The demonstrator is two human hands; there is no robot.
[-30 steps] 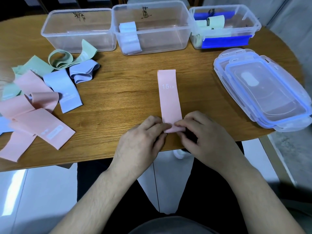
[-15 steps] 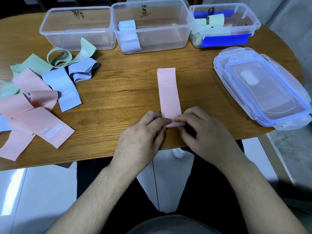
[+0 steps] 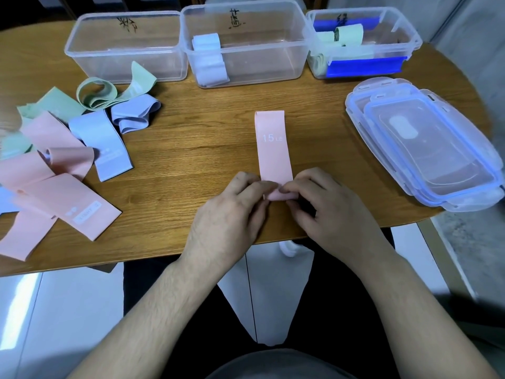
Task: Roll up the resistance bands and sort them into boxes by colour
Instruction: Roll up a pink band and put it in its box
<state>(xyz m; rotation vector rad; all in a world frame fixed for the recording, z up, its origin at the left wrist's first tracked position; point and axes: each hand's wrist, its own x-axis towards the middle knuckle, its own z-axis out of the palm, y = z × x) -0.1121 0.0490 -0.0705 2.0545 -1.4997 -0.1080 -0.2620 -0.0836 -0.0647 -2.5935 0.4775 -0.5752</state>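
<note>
Both hands pinch the near end of a pink band on the tabletop.

The pink band (image 3: 272,149), marked "15 LB", lies flat and lengthwise on the wooden tabletop (image 3: 191,138), its near end curled into a small roll. The left hand (image 3: 229,217) and right hand (image 3: 330,212) curl their fingers (image 3: 289,190) onto that roll. Loose pink, green and lilac bands (image 3: 62,160) lie at the left; three clear boxes (image 3: 246,42) stand along the far edge, lids (image 3: 426,143) stacked at the right.
</note>
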